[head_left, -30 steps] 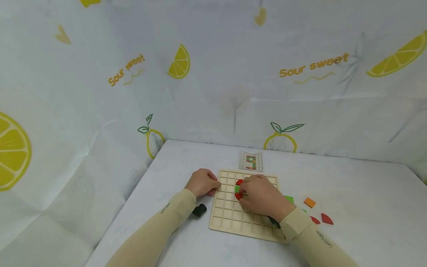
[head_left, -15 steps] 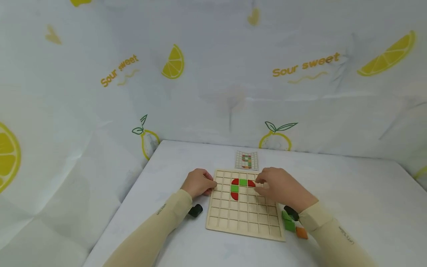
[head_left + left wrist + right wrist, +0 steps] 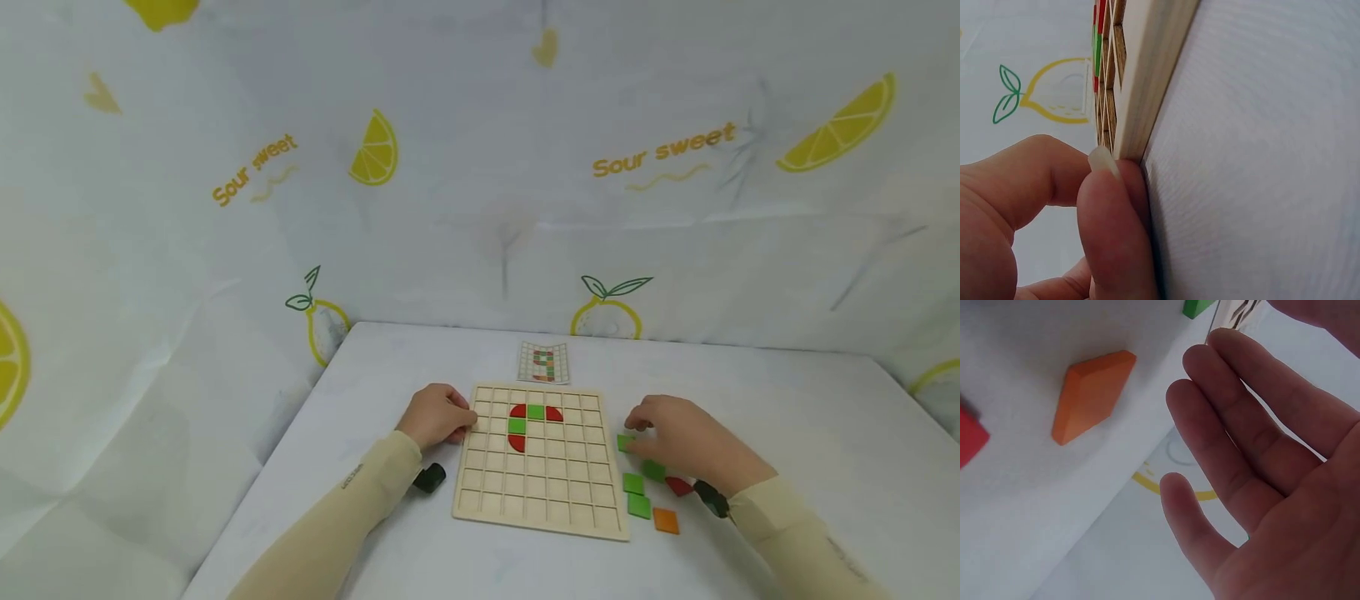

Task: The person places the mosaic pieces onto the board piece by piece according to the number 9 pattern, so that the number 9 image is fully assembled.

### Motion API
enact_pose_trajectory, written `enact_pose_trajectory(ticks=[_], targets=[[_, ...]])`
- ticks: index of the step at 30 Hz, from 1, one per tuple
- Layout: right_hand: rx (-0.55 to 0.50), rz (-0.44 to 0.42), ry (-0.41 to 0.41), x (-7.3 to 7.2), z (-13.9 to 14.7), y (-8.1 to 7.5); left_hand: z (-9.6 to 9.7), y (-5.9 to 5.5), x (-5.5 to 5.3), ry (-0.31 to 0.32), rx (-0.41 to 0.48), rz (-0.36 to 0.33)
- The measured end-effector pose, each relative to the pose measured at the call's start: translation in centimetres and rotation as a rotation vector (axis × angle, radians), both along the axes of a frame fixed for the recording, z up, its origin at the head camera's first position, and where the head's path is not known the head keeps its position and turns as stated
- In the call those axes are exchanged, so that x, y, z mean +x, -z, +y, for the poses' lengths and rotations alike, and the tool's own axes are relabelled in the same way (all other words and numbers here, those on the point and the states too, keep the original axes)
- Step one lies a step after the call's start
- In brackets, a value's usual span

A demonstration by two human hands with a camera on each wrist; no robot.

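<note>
A wooden grid board [image 3: 558, 492] lies flat on the table. In its upper cells sit red quarter-round tiles [image 3: 553, 414] and green square tiles [image 3: 536, 412]. My left hand [image 3: 437, 414] pinches the board's left edge between thumb and finger; the left wrist view shows the thumb [image 3: 1113, 231] against that edge. Right of the board, my right hand [image 3: 686, 440] hovers over loose tiles, its fingertips close to a green tile [image 3: 626, 442]. In the right wrist view its fingers [image 3: 1229, 437] are loosely extended, and no tile shows in them. The hand partly hides the tiles beneath it.
Behind the board lies a pattern card [image 3: 543, 363] with a printed coloured grid figure. More loose green tiles [image 3: 639, 506], an orange tile [image 3: 666, 521] and a red tile [image 3: 678, 486] lie right of the board. A printed cloth hangs behind the table.
My right hand has left the board and moved right to the loose tiles. A green and a red tile now show in the upper row. My left hand stays at the board's edge.
</note>
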State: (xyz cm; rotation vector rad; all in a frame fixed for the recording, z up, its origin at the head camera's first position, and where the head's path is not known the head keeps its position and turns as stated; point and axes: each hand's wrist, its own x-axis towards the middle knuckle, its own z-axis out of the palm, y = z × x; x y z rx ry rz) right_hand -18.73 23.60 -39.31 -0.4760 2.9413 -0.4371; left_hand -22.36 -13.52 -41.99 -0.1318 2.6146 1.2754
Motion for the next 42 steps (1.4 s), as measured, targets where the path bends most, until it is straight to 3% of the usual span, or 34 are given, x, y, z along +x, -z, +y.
enact_pose_trajectory(ticks=[4, 17, 28, 33, 42], targets=[[-0.006, -0.021, 0.015, 0.2, 0.4, 0.3, -0.3, 0.0, -0.2, -0.009, 0.002, -0.009], [0.028, 0.023, -0.039, -0.2, 0.1, 0.6, -0.4, 0.1, -0.1, -0.005, 0.02, -0.007], [0.012, 0.018, -0.008, -0.5, 0.0, 0.3, -0.5, 0.0, -0.3, -0.004, 0.025, 0.012], [0.012, 0.002, -0.002, -0.7, -0.9, -0.3, -0.5, 0.3, -0.3, -0.001, 0.031, 0.029], [-0.004, 0.057, -0.094, -1.7, -4.0, -0.6, -0.1, 0.6, -0.5, -0.002, 0.026, -0.009]])
